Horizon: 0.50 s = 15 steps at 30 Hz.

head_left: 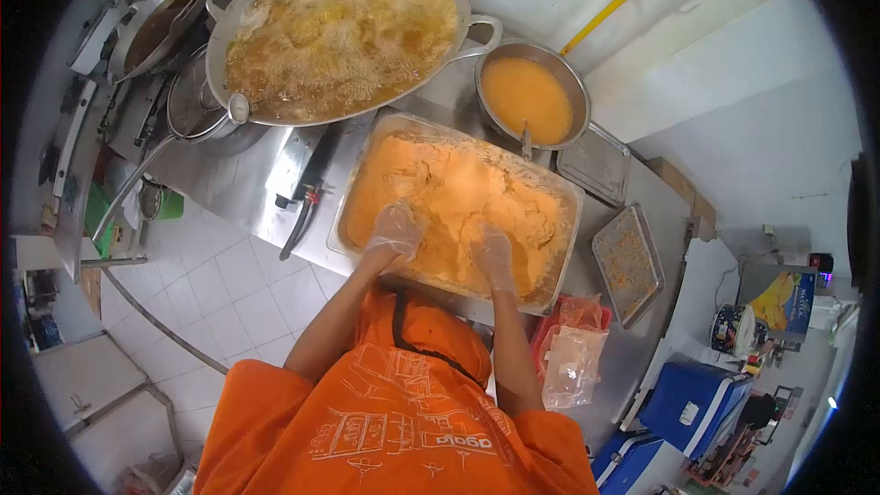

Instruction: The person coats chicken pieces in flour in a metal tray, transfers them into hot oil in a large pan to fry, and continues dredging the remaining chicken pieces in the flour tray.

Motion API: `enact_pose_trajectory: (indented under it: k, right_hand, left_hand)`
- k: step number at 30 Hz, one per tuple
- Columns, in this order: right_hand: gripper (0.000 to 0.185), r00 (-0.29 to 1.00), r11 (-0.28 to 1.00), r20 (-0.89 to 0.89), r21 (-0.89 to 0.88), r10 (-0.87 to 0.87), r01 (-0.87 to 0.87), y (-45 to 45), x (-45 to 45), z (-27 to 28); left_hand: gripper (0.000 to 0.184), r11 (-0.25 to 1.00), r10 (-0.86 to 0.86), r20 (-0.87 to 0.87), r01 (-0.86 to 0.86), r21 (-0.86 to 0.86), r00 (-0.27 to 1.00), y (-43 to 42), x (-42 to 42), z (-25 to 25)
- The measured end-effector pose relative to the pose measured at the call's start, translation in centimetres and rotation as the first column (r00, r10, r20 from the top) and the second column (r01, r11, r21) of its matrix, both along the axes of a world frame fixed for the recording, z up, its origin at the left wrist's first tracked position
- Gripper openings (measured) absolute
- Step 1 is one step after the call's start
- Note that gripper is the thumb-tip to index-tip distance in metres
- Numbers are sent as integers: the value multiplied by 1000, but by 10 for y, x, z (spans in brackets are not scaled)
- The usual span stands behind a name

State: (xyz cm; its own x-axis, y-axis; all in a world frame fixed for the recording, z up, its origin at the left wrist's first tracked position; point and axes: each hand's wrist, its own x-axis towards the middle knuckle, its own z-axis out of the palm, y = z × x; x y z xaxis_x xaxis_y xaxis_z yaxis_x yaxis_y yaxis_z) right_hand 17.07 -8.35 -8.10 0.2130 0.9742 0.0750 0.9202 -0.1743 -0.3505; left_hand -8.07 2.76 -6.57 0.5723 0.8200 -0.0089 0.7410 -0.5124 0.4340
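A clear rectangular tub (570, 261) in front of me holds loose orange breading flour (463, 179), heaped and clumpy. My left hand (397, 229), in a thin see-through plastic glove, reaches into the flour near the tub's left front side. To its right, my right hand (493, 257) wears the same kind of glove and is also down in the flour. The flour hides the fingers of both hands, so whether they grip anything does not show.
Behind the tub, a big two-handled wok (466, 14) holds bubbling oil. A metal bowl (577, 82) of orange batter sits back right. A strainer (137, 179) lies left; a metal tray (632, 266) with crumbs and a red basket (550, 335) with plastic bags are right.
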Motion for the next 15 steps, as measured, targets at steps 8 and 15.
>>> enact_pose_trajectory:
  k: [8, 15]
  right_hand:
    - [32, 927, 985, -375, 153, -12, 75, -10, -3, 112]
    - [48, 822, 999, -568, -2, 40, -50, 14, -31, 172]
  left_hand:
    - [32, 933, 291, 204, -229, -278, 935, -1, 15, 83]
    - [32, 919, 169, 202, -80, -385, 965, 1, 27, 127]
